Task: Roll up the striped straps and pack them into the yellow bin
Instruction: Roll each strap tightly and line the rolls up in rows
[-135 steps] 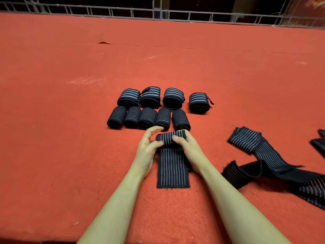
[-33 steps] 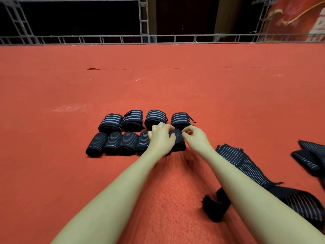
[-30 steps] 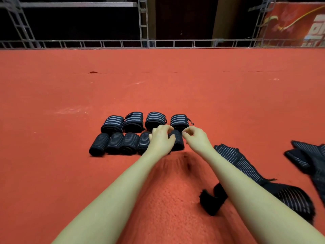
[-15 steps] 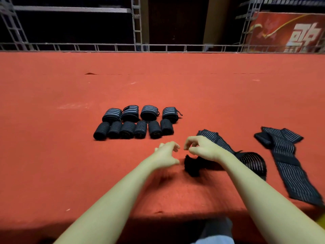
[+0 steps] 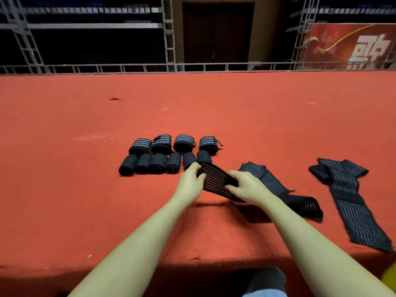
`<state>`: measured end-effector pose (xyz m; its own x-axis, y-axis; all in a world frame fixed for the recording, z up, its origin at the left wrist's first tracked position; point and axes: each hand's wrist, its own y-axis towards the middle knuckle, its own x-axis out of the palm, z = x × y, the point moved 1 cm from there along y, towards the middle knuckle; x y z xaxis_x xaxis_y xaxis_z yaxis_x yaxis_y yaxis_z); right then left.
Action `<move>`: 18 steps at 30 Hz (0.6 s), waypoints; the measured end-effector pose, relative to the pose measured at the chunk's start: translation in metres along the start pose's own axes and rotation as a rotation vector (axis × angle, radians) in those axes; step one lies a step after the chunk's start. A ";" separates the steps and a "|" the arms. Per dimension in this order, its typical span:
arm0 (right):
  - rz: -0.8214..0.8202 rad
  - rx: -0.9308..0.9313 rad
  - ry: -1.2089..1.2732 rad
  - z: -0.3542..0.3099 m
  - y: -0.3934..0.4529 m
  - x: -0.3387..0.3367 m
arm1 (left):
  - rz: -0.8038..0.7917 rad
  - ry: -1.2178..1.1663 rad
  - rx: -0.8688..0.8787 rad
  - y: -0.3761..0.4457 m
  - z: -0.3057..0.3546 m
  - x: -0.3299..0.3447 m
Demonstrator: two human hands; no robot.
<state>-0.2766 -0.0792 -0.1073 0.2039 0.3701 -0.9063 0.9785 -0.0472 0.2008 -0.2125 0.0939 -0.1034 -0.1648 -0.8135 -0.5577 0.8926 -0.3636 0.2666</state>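
Both hands hold the end of a dark striped strap (image 5: 216, 179) just above the red carpet. My left hand (image 5: 190, 183) pinches its left edge and my right hand (image 5: 246, 186) grips its right side. The strap trails right to a heap (image 5: 304, 205) on the carpet. Several rolled straps (image 5: 165, 154) lie in two rows just beyond my hands. Another unrolled strap (image 5: 347, 196) lies flat at the right. A sliver of yellow (image 5: 391, 279) shows at the bottom right edge; I cannot tell if it is the bin.
The red carpeted platform (image 5: 85, 200) ends in a front edge near my body. A metal truss rail (image 5: 192, 67) runs along the far edge, with a red banner (image 5: 353, 46) behind it at the right.
My hands left the row of rolled straps, where a fresh roll now lies, and moved back and right. They have picked up the end of an unrolled strap. The view tilted upward.
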 end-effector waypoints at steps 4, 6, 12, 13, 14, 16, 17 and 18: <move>0.021 0.045 0.055 -0.004 0.008 0.003 | 0.139 0.011 -0.016 0.008 -0.004 -0.033; 0.049 0.053 0.147 -0.009 0.016 0.006 | 0.151 0.060 -0.034 0.011 -0.002 -0.043; 0.179 -0.011 0.276 -0.053 0.047 0.010 | 0.135 0.286 0.017 0.009 -0.010 -0.058; 0.206 -0.026 0.314 -0.062 0.054 0.010 | 0.119 0.303 0.021 0.007 -0.011 -0.063; 0.234 -0.039 0.367 -0.071 0.059 0.010 | 0.105 0.315 0.030 0.006 -0.013 -0.069; 0.274 -0.063 0.444 -0.089 0.068 0.010 | 0.096 0.328 0.075 0.005 -0.018 -0.079; 0.270 -0.077 0.459 -0.095 0.073 0.013 | 0.114 0.322 0.092 0.005 -0.021 -0.084; 0.249 -0.086 0.459 -0.099 0.077 0.016 | 0.150 0.303 0.089 0.006 -0.024 -0.089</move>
<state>-0.2015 0.0152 -0.0690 0.3758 0.7267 -0.5751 0.8923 -0.1162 0.4362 -0.1829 0.1749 -0.0713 0.1097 -0.6942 -0.7113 0.8549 -0.2991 0.4238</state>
